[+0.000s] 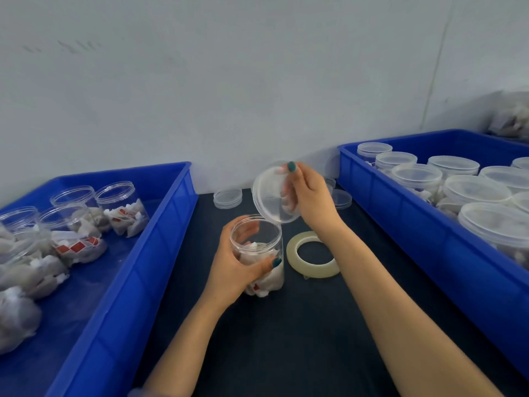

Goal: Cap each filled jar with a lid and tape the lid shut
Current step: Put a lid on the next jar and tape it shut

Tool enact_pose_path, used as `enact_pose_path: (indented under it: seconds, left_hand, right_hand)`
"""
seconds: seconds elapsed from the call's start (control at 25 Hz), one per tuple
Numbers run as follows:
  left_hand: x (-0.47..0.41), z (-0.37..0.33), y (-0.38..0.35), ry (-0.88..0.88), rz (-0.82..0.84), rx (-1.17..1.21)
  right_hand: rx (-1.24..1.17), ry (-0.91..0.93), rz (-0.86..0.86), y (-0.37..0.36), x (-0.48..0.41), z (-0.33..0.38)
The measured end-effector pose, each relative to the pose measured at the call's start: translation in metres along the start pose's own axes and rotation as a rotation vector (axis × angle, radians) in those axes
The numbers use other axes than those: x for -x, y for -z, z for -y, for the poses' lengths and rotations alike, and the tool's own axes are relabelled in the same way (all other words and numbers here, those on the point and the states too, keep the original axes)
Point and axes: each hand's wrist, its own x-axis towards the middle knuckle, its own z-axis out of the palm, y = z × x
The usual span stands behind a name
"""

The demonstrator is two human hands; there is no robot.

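The left grip [237, 272] wraps a clear open jar [257, 245], upright on the dark counter [286, 339], white packets inside. The right grip [310, 196] pinches a clear lid [266, 202] by its rim, tilted just above the jar's mouth. A tape roll [312, 255] lies flat just beside the jar.

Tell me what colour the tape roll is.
The tape roll is pale, translucent yellowish-white; head view shows it best.

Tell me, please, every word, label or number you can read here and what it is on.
No text is readable.
Red and white labels on the packets in the left bin: too blurred to read.
The jar, lid and tape roll: no print shows.
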Motion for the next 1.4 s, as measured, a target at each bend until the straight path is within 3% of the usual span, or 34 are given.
enact_pose_path:
  seconds: [0.08,0.28,0.4,0.52,0.64,0.84,0.96,1.08,1.24,1.32,1.4]
  left_hand:
    - [0.000,0.000,0.000,0.029,-0.012,-0.014]
    - [0.000,0.002,-0.001,0.054,-0.021,-0.066]
    - [0.000,-0.001,-0.003,0.066,-0.003,-0.146]
    - [-0.004,-0.004,-0.007,0.102,0.041,-0.293]
    - [-0.004,-0.003,-0.006,0.115,0.039,-0.243]
    - [0.000,-0.002,-0.001,0.114,0.075,-0.064]
    - [0.000,0.007,0.003,0.096,0.119,-0.065]
    - [0.004,0.012,0.009,0.138,0.193,-0.174]
    - [0.007,0.007,0.009,0.117,0.120,-0.361]
    - [0.007,0.000,0.013,0.074,0.094,-0.305]
    - [0.007,-0.005,0.018,-0.010,0.086,-0.145]
  right_hand:
    - [-0.019,-0.052,0.070,-0.014,0.005,0.016]
    - [0.364,-0.071,0.263,-0.039,0.027,0.007]
    - [0.412,0.068,0.220,-0.043,0.037,0.003]
    - [0.709,0.206,0.291,-0.046,0.048,-0.001]
    - [0.849,0.252,0.246,-0.051,0.052,-0.002]
    - [0.615,0.345,0.294,-0.030,0.050,-0.006]
    - [0.679,0.320,0.371,-0.027,0.052,-0.005]
    - [0.652,0.294,0.337,-0.031,0.050,-0.005]
    - [0.541,0.323,0.287,-0.032,0.051,-0.007]
    - [0.380,0.260,0.264,-0.026,0.048,-0.007]
    - [0.009,0.115,0.239,-0.019,0.044,-0.002]
